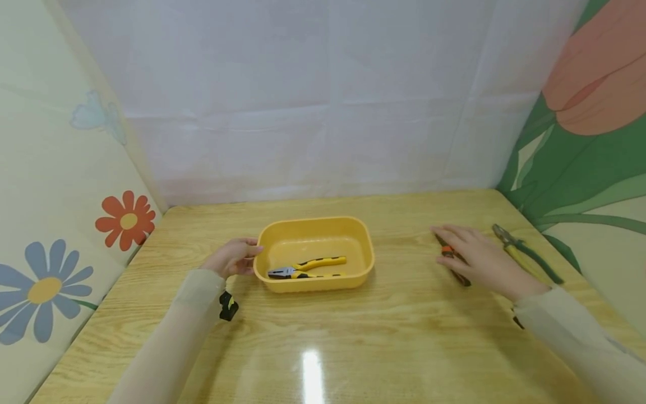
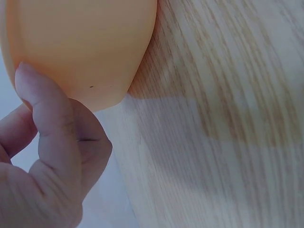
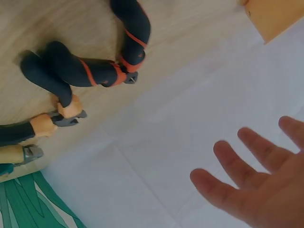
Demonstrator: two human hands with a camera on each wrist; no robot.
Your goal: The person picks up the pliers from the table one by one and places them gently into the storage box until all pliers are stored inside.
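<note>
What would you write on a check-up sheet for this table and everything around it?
Surface: pale wood-grain table, with a bright glare patch near the front.
Job's things: yellow, round-cornered, plastic-looking tray holding yellow-and-black-handled metal pliers; on the table, red-banded, black-handled metal pliers, peach-collared, black-handled metal pliers and green-and-yellow-handled metal pliers.
Clutter: nothing seen.
Grippers: left hand pinches the tray's left rim; right hand, fingers extended, is by the pliers on the table, touching or not cannot be told.
Cables: nothing seen.
Surroundings: creased white cloth-like backdrop behind; flower-patterned panels at both sides.
</note>
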